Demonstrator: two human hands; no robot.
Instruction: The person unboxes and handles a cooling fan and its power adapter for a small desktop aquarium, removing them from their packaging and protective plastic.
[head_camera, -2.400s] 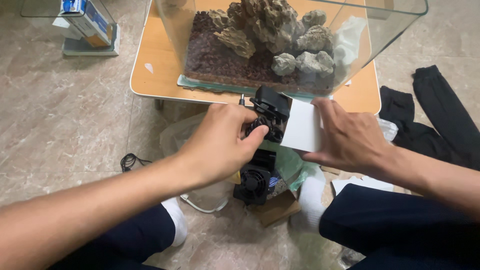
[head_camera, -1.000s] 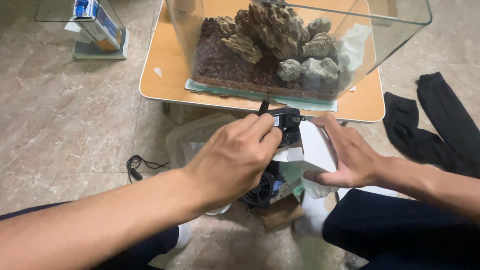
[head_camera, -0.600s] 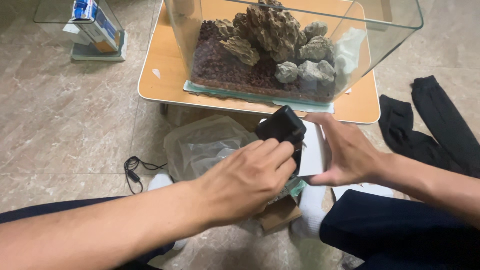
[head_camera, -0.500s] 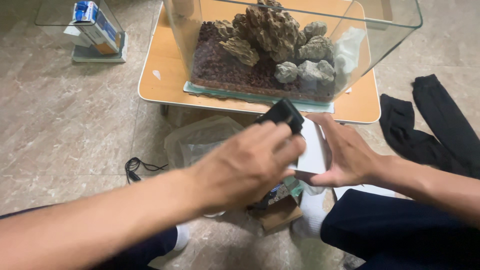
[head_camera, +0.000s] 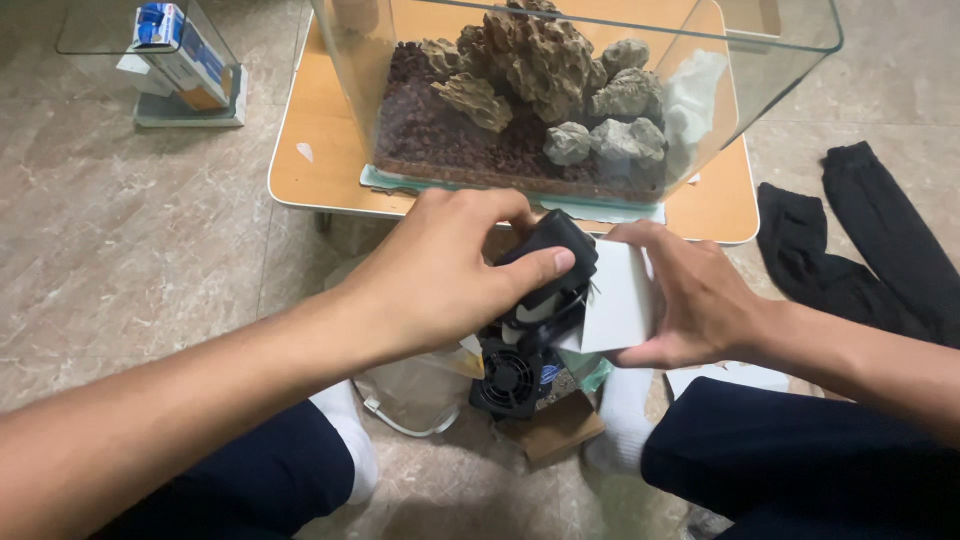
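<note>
My left hand (head_camera: 440, 275) grips a black device (head_camera: 556, 262) from above, thumb across its front. My right hand (head_camera: 700, 295) holds a small white box (head_camera: 618, 300), and the black device is partly inside its open end. Both hands hover over my lap, just in front of a low wooden table (head_camera: 310, 170). Below the hands lies a black fan unit (head_camera: 508, 377) on a brown cardboard piece (head_camera: 562, 430).
A glass aquarium tank (head_camera: 590, 90) with rocks and dark gravel stands on the table. A smaller glass container (head_camera: 150, 60) with a blue and white box is on the floor at the far left. Black clothing (head_camera: 860, 240) lies at right. Clear plastic bag (head_camera: 420, 385) by my knee.
The black device came out and up from the white box, then my left hand closed over it and pushed it back down toward the box, which my right hand kept holding.
</note>
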